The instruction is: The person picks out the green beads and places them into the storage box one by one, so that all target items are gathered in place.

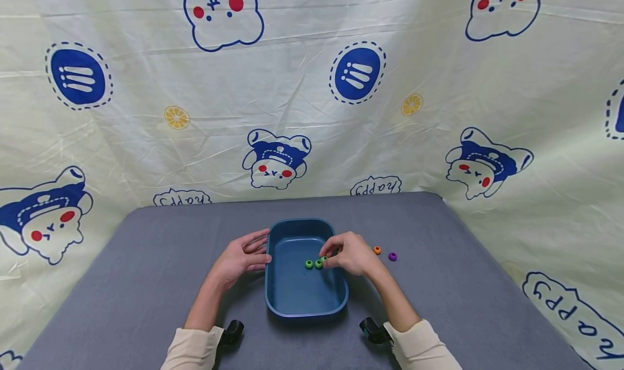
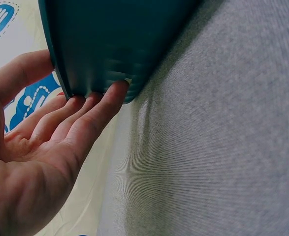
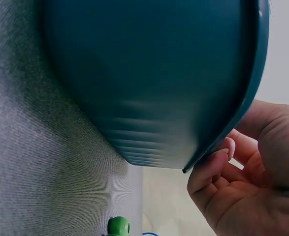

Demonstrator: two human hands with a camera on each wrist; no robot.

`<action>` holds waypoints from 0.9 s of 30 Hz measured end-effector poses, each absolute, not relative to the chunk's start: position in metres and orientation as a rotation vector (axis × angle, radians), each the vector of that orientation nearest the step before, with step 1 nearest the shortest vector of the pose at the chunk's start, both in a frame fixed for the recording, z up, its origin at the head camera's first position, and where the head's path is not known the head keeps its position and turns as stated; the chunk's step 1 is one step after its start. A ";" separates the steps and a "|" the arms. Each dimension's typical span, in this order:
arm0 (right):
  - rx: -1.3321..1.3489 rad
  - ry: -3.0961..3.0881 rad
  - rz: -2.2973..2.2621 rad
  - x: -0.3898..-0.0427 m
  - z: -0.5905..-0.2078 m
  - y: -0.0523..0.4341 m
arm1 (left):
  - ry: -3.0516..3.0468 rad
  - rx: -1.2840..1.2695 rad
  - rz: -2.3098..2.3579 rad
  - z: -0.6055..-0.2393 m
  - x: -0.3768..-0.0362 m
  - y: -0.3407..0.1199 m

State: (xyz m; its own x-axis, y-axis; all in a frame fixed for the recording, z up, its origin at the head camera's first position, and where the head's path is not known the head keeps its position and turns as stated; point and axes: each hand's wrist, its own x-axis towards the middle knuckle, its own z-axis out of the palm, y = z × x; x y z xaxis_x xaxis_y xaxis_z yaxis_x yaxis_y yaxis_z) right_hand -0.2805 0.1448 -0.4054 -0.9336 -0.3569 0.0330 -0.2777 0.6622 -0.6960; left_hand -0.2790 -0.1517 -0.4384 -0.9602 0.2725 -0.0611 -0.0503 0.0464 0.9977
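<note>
A blue rectangular tray (image 1: 306, 299) with raised walls stands on the grey table. My left hand (image 1: 244, 256) rests against its left side, fingers extended; in the left wrist view the fingertips (image 2: 118, 87) touch the outer wall and the thumb meets the rim. Over the right rim reaches my right hand (image 1: 350, 254), thumb and index finger pinching a green bead (image 1: 324, 259) low over the tray. Two more green beads lie inside it, a left one (image 1: 309, 264) and a right one (image 1: 318, 264) close by the fingertips. In the right wrist view the tray wall hides the pinched bead.
Right of the tray, an orange bead (image 1: 377, 250) and a purple bead (image 1: 392, 257) lie on the table (image 1: 439, 289). A green bead (image 3: 118, 225) also sits on the table beyond the tray. A printed cloth (image 1: 302, 99) hangs behind the table.
</note>
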 end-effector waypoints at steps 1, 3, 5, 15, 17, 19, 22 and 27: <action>-0.527 2.765 -1.131 -0.281 -0.405 0.145 | 2.086 0.226 2.008 -0.438 -0.279 -0.152; -0.522 2.763 -1.133 -0.281 -0.406 0.145 | 2.085 0.221 2.008 -0.439 -0.279 -0.152; -0.516 2.761 -1.134 -0.281 -0.406 0.144 | 2.084 0.217 2.008 -0.439 -0.279 -0.152; -0.530 2.753 -1.139 -0.281 -0.405 0.145 | 2.090 0.209 1.999 -0.437 -0.279 -0.152; -0.532 2.747 -1.146 -0.280 -0.405 0.145 | 2.088 0.208 1.999 -0.437 -0.278 -0.152; -0.532 2.744 -1.149 -0.280 -0.404 0.145 | 2.086 0.200 2.000 -0.437 -0.278 -0.152; -0.539 2.742 -1.145 -0.280 -0.404 0.146 | 2.090 0.200 1.995 -0.436 -0.278 -0.152; -0.564 2.747 -1.126 -0.280 -0.403 0.146 | 2.104 0.217 1.983 -0.435 -0.278 -0.153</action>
